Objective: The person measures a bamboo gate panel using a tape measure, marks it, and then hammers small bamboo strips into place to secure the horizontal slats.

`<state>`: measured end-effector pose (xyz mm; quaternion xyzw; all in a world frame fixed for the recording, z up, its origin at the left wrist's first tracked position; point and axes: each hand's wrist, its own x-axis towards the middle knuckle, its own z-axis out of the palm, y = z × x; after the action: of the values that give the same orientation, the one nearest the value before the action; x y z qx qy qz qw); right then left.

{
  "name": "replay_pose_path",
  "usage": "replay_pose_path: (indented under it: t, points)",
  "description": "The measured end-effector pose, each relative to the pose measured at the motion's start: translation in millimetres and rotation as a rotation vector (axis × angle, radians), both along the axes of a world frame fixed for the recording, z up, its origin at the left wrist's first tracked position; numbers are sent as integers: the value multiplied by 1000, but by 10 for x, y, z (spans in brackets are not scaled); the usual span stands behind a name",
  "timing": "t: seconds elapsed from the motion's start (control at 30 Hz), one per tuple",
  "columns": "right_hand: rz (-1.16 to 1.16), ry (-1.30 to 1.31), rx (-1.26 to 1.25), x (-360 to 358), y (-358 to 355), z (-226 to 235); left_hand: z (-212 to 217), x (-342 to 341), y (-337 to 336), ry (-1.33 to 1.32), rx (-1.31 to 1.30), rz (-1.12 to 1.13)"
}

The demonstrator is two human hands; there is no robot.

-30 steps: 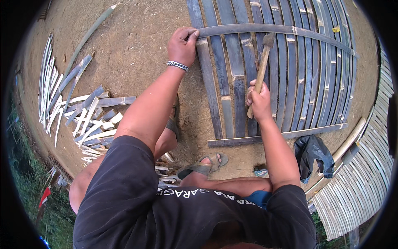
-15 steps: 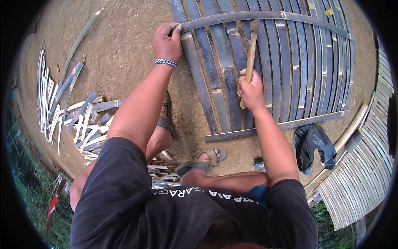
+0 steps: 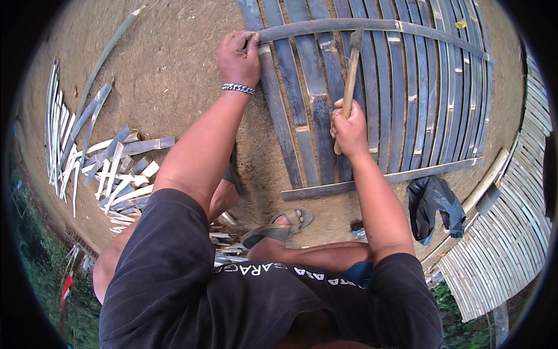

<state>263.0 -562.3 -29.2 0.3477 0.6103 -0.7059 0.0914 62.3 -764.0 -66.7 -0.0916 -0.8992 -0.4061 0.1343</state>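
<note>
Bare dirt ground, person squatting, sandal nearest. Bamboo slat panel lies flat ahead. Right hand clamped on hammer handle, head raised over the top cross slat. Left hand pins that slat's end. Looks like the nailing step; the strike needs aim onto the slat, clear of the fingers.

No signs, screens or boxed packages are to be seen. The nearest thing to packaging is a black plastic bag, which is crumpled on the dirt ground just beside the lower right corner of the bamboo slat panel. White lettering is printed across the chest of the black shirt.
</note>
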Motion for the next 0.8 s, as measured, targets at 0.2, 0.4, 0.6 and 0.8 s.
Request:
replay_pose_path:
  t: [0.2,0.4,0.6,0.8]
  points:
    - [1,3,-34,1,0,-3,-21,14,37,7,10,32]
    - [-24,10,-111,11,13,-2,-11,22,76,74,-23,42]
    - [301,28,204,58,-29,131,-55,31,83,111,-23,63]
    - [582,238,586,-262,-460,574,-100,58,85,116,36,84]
